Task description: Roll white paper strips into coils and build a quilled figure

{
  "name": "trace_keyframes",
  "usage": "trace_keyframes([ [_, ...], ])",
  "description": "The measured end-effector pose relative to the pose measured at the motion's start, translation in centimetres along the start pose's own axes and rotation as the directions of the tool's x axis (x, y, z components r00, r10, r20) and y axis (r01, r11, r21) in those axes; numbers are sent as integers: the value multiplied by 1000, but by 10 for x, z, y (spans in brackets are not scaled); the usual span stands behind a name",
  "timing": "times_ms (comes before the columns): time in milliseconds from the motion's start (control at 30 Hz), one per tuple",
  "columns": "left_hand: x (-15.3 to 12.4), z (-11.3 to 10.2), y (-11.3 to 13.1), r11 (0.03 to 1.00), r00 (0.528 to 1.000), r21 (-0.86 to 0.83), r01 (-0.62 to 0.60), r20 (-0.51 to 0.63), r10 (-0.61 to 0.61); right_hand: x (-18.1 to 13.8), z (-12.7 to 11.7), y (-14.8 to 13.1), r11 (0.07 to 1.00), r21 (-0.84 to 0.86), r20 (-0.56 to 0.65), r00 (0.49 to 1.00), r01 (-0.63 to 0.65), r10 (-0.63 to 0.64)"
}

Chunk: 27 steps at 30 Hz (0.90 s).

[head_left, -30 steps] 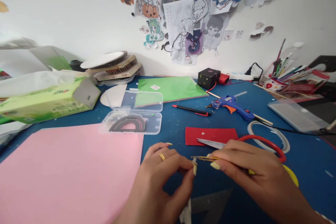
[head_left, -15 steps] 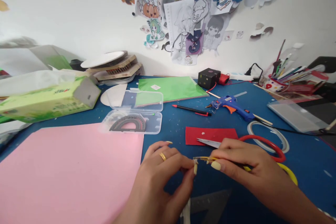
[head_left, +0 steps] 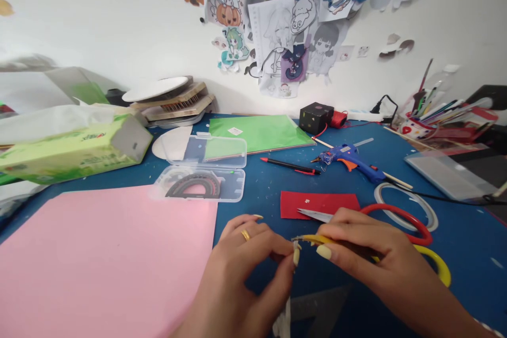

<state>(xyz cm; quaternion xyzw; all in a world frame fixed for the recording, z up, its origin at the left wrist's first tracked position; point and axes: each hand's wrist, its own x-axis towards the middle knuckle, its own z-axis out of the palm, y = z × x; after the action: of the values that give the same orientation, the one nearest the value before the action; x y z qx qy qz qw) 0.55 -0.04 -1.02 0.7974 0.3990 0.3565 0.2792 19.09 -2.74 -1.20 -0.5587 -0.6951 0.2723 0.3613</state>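
Between the thumb and forefinger of my left hand [head_left: 245,269] a small whitish piece [head_left: 296,244] is pinched; its shape is mostly hidden. My right hand [head_left: 376,253] grips a pair of yellow tweezers [head_left: 311,239], whose dark tips reach the piece at my left fingertips. Scissors with a red loop [head_left: 407,219] and a yellow loop lie partly hidden behind my right hand, blades pointing left over a red rectangular sheet [head_left: 336,200]. Below my left hand shows a white strip [head_left: 283,322], partly covered, beside a translucent set square [head_left: 320,306].
Pink sheet [head_left: 99,259] covers the left. Behind lie an open plastic case [head_left: 237,187] with a protractor, a pen [head_left: 289,166], a green sheet [head_left: 261,132] and a blue glue gun [head_left: 356,161]. A tape ring [head_left: 431,211] lies right; a tissue pack [head_left: 79,142] stands left.
The tweezers have turned slightly in my right hand, showing a broader yellow side. My left hand keeps its pinch in nearly the same spot.
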Motion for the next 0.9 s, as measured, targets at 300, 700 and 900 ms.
trace_keyframes([
  [300, 0, 1, -3, 998, 998, 24, -59, -12, 59, 3, -4, 4, 988, 63, 113, 985, -139, 131],
  [700, 2, -4, -7, 993, 997, 93, -74, 23, 72, 2, -12, 4, 988, -131, 13, 997, 79, -78],
  [900, 5, -3, -8, 996, 999, 75, -47, 21, 46, -2, -10, 5, 889, -356, -23, 949, 287, -315],
])
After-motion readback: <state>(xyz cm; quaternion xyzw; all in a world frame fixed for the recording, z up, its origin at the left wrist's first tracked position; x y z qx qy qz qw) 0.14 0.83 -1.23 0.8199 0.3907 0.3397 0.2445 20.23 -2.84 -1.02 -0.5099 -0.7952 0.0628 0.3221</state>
